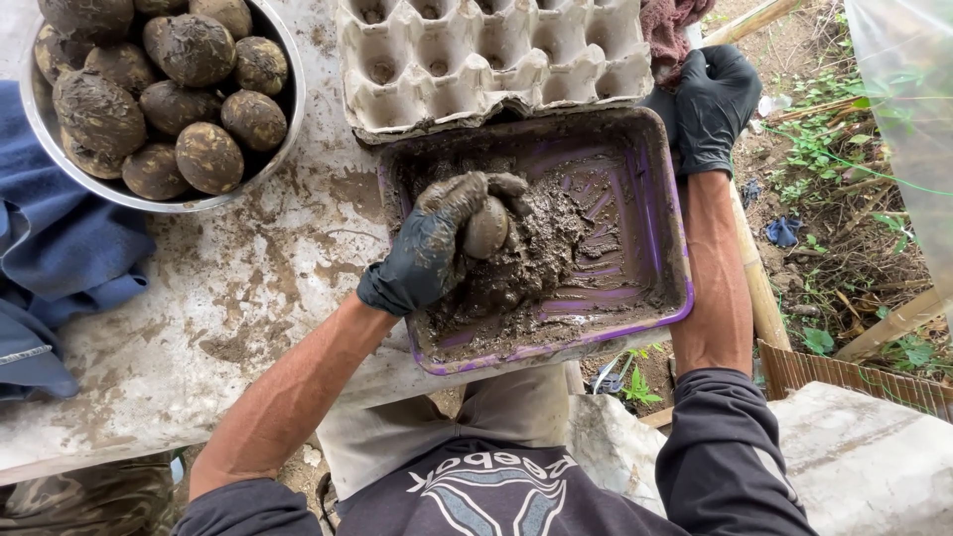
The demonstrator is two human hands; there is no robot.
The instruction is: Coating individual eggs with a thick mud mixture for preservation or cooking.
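Note:
My left hand (437,243), in a black glove smeared with mud, grips a mud-coated egg (487,228) over the heap of brown mud (541,248) in a purple rectangular tray (665,213). My right hand (710,104), also in a black glove, clasps the tray's far right corner. The tray overhangs the near edge of a mud-stained white table (228,308).
A metal bowl (288,124) at the far left holds several mud-coated eggs (208,157). An empty grey egg carton (496,60) lies behind the tray. Blue cloth (60,248) covers the table's left side. Grass, sticks and a bamboo pole (759,288) lie to the right.

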